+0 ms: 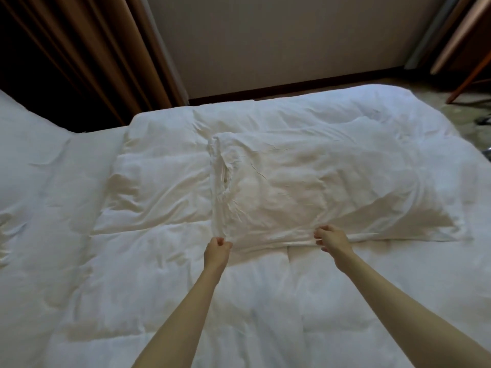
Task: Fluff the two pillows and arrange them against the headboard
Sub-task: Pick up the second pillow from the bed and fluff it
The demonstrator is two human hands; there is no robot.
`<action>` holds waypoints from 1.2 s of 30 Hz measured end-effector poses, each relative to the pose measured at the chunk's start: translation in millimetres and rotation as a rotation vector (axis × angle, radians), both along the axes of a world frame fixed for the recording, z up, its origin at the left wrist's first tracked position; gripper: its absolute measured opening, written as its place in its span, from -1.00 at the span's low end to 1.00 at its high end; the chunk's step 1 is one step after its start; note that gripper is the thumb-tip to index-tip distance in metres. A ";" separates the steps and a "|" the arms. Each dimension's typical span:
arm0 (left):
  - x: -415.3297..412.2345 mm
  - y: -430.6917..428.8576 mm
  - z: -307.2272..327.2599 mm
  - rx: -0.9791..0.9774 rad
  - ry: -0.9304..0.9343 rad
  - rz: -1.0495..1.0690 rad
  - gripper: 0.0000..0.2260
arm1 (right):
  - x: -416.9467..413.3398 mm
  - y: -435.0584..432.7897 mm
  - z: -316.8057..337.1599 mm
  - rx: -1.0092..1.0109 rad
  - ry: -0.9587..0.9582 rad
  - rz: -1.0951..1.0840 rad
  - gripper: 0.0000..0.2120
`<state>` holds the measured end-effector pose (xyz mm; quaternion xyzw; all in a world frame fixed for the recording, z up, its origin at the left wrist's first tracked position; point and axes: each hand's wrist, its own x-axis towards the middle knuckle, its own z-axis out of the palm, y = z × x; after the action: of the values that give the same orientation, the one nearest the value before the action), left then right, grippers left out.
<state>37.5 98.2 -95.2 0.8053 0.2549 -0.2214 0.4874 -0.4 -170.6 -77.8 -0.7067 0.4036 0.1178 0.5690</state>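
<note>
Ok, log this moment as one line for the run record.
stage: fluffing | left hand: grip shut on pillow near edge | right hand: grip shut on same edge | pillow: flat on duvet | headboard: not visible

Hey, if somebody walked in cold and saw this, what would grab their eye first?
Two bare arms reach in from below, the left hand and right hand both pinching the near edge of a wrinkled white fabric pillow lying mid-bed. Beneath it spreads a rumpled white quilted duvet, with brown curtains hanging at upper left.

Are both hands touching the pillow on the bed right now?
Touching. The head view shows the left hand and right hand each closed on the near edge of the pillow, fabric bunched at both.
</note>
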 end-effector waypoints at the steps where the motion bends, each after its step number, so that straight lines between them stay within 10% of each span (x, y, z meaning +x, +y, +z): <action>1: 4.4 -1.5 -4.2 0.012 0.011 -0.014 -0.70 | 3.7 -1.7 -4.3 -0.043 0.007 0.032 -0.89; 11: 29.3 -30.3 -81.3 0.386 0.160 -0.413 0.00 | 47.5 -32.4 -76.8 -0.823 0.296 0.876 -0.15; 17: 41.2 -29.6 -103.4 0.678 -0.044 -0.490 -0.21 | 55.0 -32.1 -105.9 -0.888 0.347 0.958 0.00; 26: 70.3 -44.9 -18.7 0.209 -0.524 -0.282 -0.73 | 57.7 -22.3 -103.6 -0.941 0.314 0.830 0.07; 36: 79.3 -96.3 128.7 -0.300 -0.752 -0.230 -0.85 | 77.8 -49.9 -31.5 -0.818 -0.416 0.233 -0.63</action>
<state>116.8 1.9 33.5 0.7735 -0.0674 0.0002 0.6302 77.3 -220.6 -109.3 -0.9220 0.2126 -0.1319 0.2956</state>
